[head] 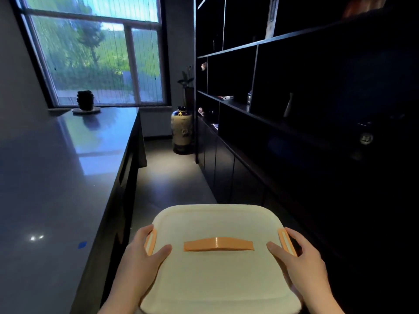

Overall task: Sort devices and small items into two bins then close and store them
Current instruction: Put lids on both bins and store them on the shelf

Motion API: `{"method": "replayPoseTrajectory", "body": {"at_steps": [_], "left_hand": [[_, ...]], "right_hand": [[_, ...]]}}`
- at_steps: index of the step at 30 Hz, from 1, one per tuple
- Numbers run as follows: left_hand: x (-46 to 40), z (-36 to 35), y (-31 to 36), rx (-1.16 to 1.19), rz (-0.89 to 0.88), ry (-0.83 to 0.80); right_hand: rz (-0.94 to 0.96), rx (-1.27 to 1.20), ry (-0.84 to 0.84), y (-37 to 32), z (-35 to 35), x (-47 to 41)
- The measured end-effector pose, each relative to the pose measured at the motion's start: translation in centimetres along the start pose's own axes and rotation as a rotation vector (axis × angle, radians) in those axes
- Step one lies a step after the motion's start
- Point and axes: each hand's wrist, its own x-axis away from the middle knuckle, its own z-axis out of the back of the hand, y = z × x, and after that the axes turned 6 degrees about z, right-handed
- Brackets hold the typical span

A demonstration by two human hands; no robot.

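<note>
**Q:** What do the two hands hold?

**A:** The left hand (140, 257) grips the left edge of a closed white bin (217, 268), thumb lying on the lid and fingers curled over the side next to the left orange clasp (151, 242). The right hand (301, 257) grips the opposite edge in the same way, thumb on the lid, fingers wrapped beside the right orange clasp (286, 241). Both hands are closed around the bin.

**Q:** Where is the bin, and how does it lie?

**A:** It is carried in front of the person, above the floor (167, 177), in the aisle between a long surface and a dark shelf unit. The lid is on, roughly level, and an orange handle (218, 244) lies flat across its middle, between the two thumbs. What the bin contains is hidden by the lid.

**Q:** What lies to the left?

**A:** A glossy grey surface (56, 177) runs along the left toward a window (95, 53). A small piece of blue tape (82, 244) sits near its front edge. At its far end a dark ornament (85, 100) stands on a round base.

**Q:** And to the right and beyond?

**A:** A dark shelf unit (294, 98) with open compartments above and closed cabinet doors below; a few small items stand on its shelves, too dim to identify. At the end of the aisle a large patterned vase (182, 130) stands on the floor, with a potted plant (187, 80) just behind it. Greenery shows through the window.
</note>
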Motion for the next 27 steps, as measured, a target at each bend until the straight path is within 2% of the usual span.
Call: {"method": "replayPoseTrajectory", "body": {"at_steps": [7, 13, 18, 27], "left_hand": [[-15.4, -5.8, 2.3, 0.022, 0.024, 0.015], [-28.1, -9.8, 5.7, 0.019, 0.052, 0.014], [-38.4, -12.6, 7.6, 0.018, 0.064, 0.014], [-60.3, -17.4, 9.7, -0.065, -0.002, -0.145]], "right_hand": [[-0.049, -0.036, 0.02, 1.6, -8.1, -14.1], [-0.025, -0.012, -0.025, 0.7, -13.6, -26.7], [-0.032, 0.001, 0.001, 0.3, -18.6, -35.5], [-0.171, -0.118, 0.138, 1.4, -31.0, -49.1]]}}
